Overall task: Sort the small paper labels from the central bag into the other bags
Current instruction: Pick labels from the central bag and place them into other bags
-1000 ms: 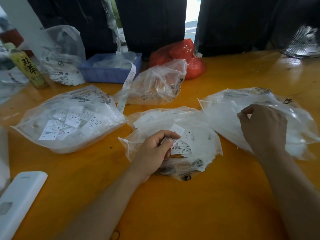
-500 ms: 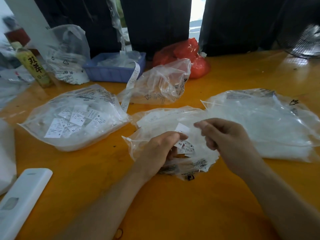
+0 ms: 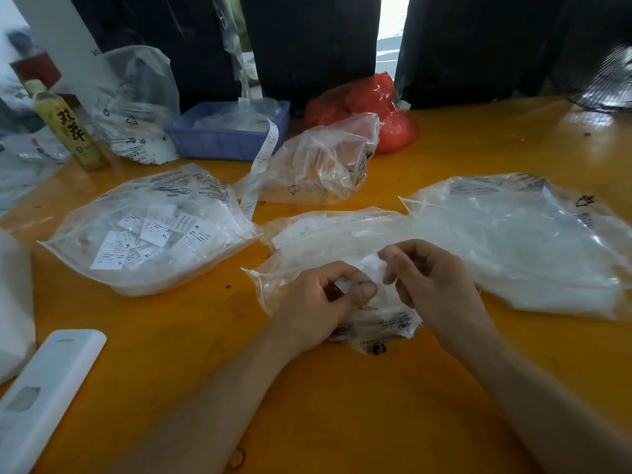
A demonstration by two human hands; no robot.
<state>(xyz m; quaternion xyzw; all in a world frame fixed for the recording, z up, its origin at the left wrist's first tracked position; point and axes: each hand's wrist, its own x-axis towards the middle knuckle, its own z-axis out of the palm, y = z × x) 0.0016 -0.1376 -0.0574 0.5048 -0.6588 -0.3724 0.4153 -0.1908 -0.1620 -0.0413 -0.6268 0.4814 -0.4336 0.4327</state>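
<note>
Swung right hand (image 3: 434,285) back from right bag (image 3: 533,241) to central bag (image 3: 328,241), pinching flimsy label (image 3: 372,266) by its edge beside curled left hand (image 3: 318,299) gripping labels

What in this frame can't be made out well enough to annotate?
- Head view: size print on the label pinched by both hands is motion-blurred.
- Labels under the left hand and right hand in the central bag are hidden.
- Right bag contents: a white blur.
- White device: cut off by the left edge.

Label (image 3: 373,268) print blurred; central bag (image 3: 307,241) contents hidden behind hands.
</note>
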